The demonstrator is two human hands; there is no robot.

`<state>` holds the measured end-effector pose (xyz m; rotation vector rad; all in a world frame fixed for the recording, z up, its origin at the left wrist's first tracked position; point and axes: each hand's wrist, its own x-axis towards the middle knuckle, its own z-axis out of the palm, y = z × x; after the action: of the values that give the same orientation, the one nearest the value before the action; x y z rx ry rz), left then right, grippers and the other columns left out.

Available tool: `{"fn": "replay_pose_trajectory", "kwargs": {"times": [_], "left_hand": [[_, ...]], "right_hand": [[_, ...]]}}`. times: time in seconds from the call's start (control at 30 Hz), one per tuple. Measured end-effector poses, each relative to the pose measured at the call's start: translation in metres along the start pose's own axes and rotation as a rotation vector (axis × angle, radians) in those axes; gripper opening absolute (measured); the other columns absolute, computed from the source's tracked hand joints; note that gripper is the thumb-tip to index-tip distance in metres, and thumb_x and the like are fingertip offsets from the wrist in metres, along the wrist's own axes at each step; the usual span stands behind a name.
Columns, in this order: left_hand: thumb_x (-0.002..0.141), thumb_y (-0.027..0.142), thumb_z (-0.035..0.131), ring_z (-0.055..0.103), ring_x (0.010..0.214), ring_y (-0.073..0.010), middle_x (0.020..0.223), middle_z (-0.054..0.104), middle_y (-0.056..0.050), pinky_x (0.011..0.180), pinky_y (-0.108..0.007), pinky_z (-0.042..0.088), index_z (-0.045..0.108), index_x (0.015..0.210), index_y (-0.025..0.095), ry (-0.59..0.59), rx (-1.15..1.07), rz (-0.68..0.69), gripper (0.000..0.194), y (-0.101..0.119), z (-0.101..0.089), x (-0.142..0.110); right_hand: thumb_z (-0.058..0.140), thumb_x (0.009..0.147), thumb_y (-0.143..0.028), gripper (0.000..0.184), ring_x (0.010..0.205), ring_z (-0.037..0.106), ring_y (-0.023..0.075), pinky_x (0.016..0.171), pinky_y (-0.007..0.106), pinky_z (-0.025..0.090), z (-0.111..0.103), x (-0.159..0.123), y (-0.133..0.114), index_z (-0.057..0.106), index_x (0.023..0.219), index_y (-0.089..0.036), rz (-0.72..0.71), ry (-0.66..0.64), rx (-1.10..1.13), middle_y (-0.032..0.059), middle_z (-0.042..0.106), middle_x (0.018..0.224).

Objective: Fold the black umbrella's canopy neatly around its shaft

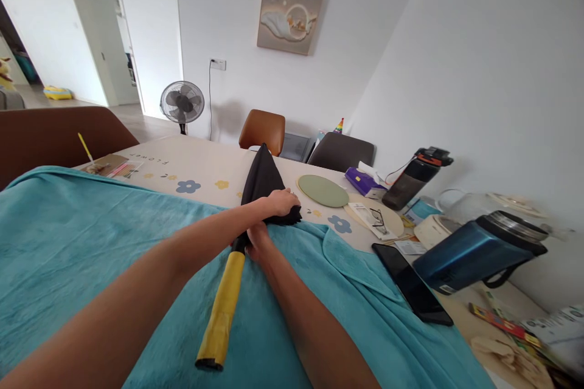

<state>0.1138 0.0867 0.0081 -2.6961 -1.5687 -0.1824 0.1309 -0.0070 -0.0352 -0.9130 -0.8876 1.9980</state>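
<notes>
A folded black umbrella (261,181) lies pointing away from me, its canopy loosely gathered and its tip toward the far side of the table. Its yellow-wrapped handle (222,310) points back at me over the turquoise cloth (150,237). My left hand (281,202) crosses over the canopy and is closed on the black fabric at its right side. Below it, my right hand (258,238) is wrapped round the umbrella where the canopy meets the handle; its fingers are partly hidden behind the umbrella and my left forearm.
On the right are a black phone (410,282), a blue thermos mug (479,252), a dark bottle (413,179), glasses (378,219), a purple tissue pack (365,182) and a green round mat (323,190). Chairs (262,130) and a fan (182,102) stand beyond the table.
</notes>
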Motion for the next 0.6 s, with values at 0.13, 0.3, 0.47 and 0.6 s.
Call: {"fn": "replay_pose_trajectory", "kwargs": {"times": [0.13,0.3,0.47,0.6], "left_hand": [[0.072,0.011,0.042,0.050,0.099,-0.0211,0.102,0.062,-0.005,0.070,-0.026,0.043,0.062,0.104,0.025,-0.073,0.009,-0.017,0.040,-0.004,0.004,0.014],[0.075,0.015,0.041,0.050,0.099,-0.0183,0.098,0.062,-0.003,0.076,-0.025,0.043,0.065,0.093,0.024,0.137,-0.040,-0.026,0.032,-0.014,-0.005,0.010],[0.076,0.020,0.044,0.055,0.094,-0.0163,0.099,0.064,0.002,0.079,-0.025,0.043,0.065,0.095,0.027,0.390,-0.186,-0.279,0.030,-0.040,-0.031,-0.016],[0.076,0.025,0.046,0.057,0.090,-0.0168,0.097,0.065,0.003,0.078,-0.026,0.044,0.065,0.095,0.027,0.540,-0.276,-0.465,0.027,-0.062,-0.046,-0.048]], "right_hand": [[0.051,0.072,-0.016,0.008,0.043,0.049,0.0124,0.040,0.024,0.043,0.001,-0.002,0.001,0.049,0.064,-0.018,0.024,-0.007,-0.025,-0.0041,0.045,0.043],[0.055,0.069,-0.014,0.008,0.042,0.050,0.0124,0.041,0.026,0.046,-0.002,-0.002,0.000,0.050,0.064,-0.016,0.059,-0.043,-0.043,-0.0033,0.046,0.045],[0.059,0.068,-0.018,0.011,0.042,0.050,0.0113,0.040,0.026,0.046,-0.004,0.001,-0.001,0.050,0.068,-0.013,0.122,-0.043,-0.082,-0.0013,0.050,0.050],[0.061,0.067,-0.019,0.014,0.043,0.050,0.0112,0.040,0.027,0.047,-0.004,0.000,-0.002,0.050,0.070,-0.012,0.130,-0.054,-0.074,-0.0013,0.051,0.051]]}}
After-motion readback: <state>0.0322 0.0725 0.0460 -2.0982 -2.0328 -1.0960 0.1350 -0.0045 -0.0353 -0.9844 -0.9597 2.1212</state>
